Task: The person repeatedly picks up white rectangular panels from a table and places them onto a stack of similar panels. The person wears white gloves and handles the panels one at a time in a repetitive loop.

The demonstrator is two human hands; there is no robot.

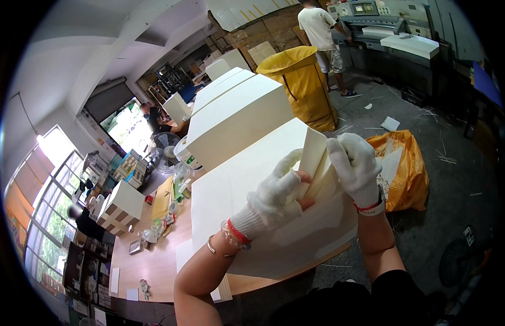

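A large stack of cream-white paper sheets (231,182) lies on the table in front of me, and its right corner (314,149) is bent upward between my hands. My left hand (277,191), in a white knitted glove with some bare fingertips showing, is closed on the lifted sheets from the left. On the other side my right hand (354,165), also gloved in white, pinches their edge with bent fingers. How many sheets are lifted I cannot tell.
Tall white paper stacks (239,111) stand beyond the sheets. To the right are a yellow bin bag (309,89) and an orange sack (412,176) with paper scraps. A person (319,32) stands at a machine (383,35). Tape and small items (160,228) lie on the wooden table (160,274).
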